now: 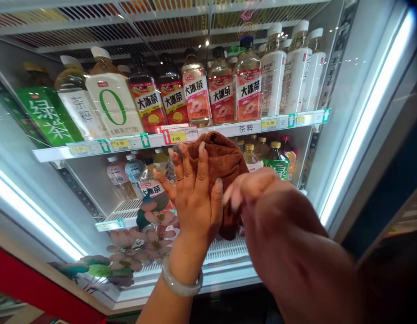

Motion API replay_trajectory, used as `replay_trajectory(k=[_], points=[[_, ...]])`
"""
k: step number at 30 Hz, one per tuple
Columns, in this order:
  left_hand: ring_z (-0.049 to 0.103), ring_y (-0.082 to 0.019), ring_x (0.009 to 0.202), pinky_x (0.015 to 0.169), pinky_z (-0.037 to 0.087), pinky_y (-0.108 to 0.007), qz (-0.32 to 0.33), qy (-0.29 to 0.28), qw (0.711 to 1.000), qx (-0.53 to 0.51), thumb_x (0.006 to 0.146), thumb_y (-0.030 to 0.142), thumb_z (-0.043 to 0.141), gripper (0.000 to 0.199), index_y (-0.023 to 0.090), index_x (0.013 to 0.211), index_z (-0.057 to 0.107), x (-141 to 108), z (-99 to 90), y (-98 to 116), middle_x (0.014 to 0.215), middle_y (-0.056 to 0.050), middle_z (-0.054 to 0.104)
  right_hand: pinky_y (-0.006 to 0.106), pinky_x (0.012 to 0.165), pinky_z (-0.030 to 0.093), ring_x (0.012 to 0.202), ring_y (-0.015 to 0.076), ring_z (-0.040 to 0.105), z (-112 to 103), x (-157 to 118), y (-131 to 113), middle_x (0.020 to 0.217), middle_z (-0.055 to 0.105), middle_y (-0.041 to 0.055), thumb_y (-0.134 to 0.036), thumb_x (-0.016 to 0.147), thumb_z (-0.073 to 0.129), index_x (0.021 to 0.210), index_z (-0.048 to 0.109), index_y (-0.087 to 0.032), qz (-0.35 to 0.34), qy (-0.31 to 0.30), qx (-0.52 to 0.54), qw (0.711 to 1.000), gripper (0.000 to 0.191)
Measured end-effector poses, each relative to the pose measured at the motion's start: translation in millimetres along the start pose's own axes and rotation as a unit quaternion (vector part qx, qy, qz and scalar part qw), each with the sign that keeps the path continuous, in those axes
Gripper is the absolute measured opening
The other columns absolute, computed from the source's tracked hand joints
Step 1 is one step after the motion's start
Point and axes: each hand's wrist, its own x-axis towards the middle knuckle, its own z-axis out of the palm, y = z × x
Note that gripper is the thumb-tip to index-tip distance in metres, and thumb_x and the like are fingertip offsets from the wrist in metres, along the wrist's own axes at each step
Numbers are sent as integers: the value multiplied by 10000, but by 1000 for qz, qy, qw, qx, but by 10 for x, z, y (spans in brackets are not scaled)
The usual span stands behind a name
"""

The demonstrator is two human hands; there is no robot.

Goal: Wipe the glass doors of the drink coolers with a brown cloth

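My left hand (197,198), with a pale bangle (181,283) on its wrist, has its fingers spread and raised in front of the drinks cooler's shelves. It overlaps the left edge of a brown cloth (217,157); whether it touches the cloth or glass I cannot tell. My right hand (259,193), blurred, is closed on the cloth at its lower right, and part of the cloth hangs below. Behind the cloth, the edge of the upper shelf (225,130) and some lower bottles are partly hidden.
On the upper shelf stand green tea bottles (48,112), red-labelled iced tea bottles (197,92) and white bottles (272,76). More bottles (117,175) fill the lower shelf. A floral decal (157,220) shows at lower left. Light strips (370,112) run along both sides.
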Motion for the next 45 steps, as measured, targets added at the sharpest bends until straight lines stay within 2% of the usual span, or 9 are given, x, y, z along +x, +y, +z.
replay_trajectory(k=[4,10,13,17,24,28,32,39,45], points=[[-9,-240,1677,1317,-178,-551,-2,-9,1000,-11,1108,329,257,636,331,1718,77,-9,-46,12,1807,-4,68,462,1145,536,1291,263,621,408,118,6,1304,636,121,-172,1006,453,1318,632,-221,112,59,151,980,363],[-27,-235,1679,1309,-203,-537,15,-28,998,-60,1117,352,126,602,347,1717,88,-10,-140,-28,1816,25,26,562,1290,376,1589,338,380,838,-52,44,1732,343,155,-332,1084,332,1683,297,-142,52,86,125,987,630],[32,-232,1680,1331,-161,-523,7,-25,993,-116,1120,445,72,602,363,1716,78,-44,-196,-59,1817,18,57,570,1307,346,1621,338,318,922,-17,60,1769,268,110,-314,1040,544,1697,253,-174,20,128,77,989,733],[32,-246,1681,1363,-59,-496,18,12,990,-143,1101,572,80,677,307,1723,60,-113,-244,-107,1817,-10,77,578,1321,318,1646,316,257,919,94,-21,1774,255,21,-158,970,647,1639,399,-315,32,110,84,990,731],[39,-266,1681,1359,-39,-530,-13,20,998,-64,1117,516,118,646,285,1720,140,-98,-276,-167,1816,-48,96,501,1247,457,1489,304,534,781,70,125,1536,629,74,-81,911,633,1264,721,-230,-71,72,157,982,393],[-50,-285,1679,1346,-74,-571,-25,-14,1000,-2,1125,452,178,621,297,1722,114,-55,-238,-129,1819,-53,-6,587,1262,416,1506,344,508,672,89,273,1623,540,52,-62,889,653,1394,669,-278,-2,119,107,987,549],[-91,-285,1675,1346,-83,-566,-22,-18,999,15,1123,451,198,644,270,1726,57,-49,-200,-124,1816,-57,-60,690,1287,323,1622,389,297,701,95,131,1750,322,56,-136,950,619,1548,533,-308,33,47,98,994,628],[-107,-273,1672,1347,-78,-571,-14,-30,999,3,1125,336,249,644,262,1723,22,-59,-237,-161,1814,-54,-68,616,1282,384,1519,343,496,674,75,341,1628,535,25,-50,885,662,1390,666,-315,-16,117,93,989,571],[-139,-287,1666,1333,-83,-619,-5,-33,999,5,1122,330,279,654,321,1717,8,-45,-244,-145,1805,-23,-139,689,1292,306,1623,388,293,727,69,145,1747,334,84,-148,938,636,1532,541,-287,29,55,65,996,617]])
